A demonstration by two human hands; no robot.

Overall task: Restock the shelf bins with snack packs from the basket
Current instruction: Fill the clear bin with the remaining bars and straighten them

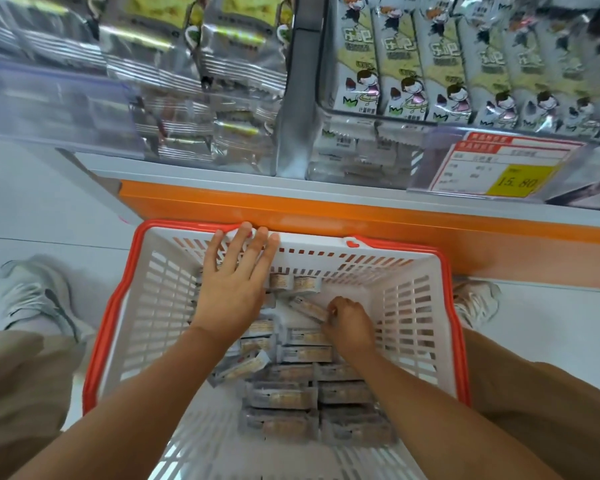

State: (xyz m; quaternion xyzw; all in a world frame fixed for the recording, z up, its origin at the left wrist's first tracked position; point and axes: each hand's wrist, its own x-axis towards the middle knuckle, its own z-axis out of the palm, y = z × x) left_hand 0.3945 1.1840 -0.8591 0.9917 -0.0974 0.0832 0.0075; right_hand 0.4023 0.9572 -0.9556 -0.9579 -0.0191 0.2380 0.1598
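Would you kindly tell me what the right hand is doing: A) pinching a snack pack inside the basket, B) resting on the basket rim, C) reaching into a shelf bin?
A: the right hand curls its fingers on a snack pack low inside the basket.

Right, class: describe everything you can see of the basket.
The basket is white slotted plastic with an orange-red rim, rectangular and open-topped. It stands upright on the pale floor, its far side by the orange shelf base, between the person's shoes. Inside lie snack packs, in rows near the camera and loose farther off. The left hand is spread over its far wall, fingertips at the rim. The right hand reaches inside, pinching one pack.
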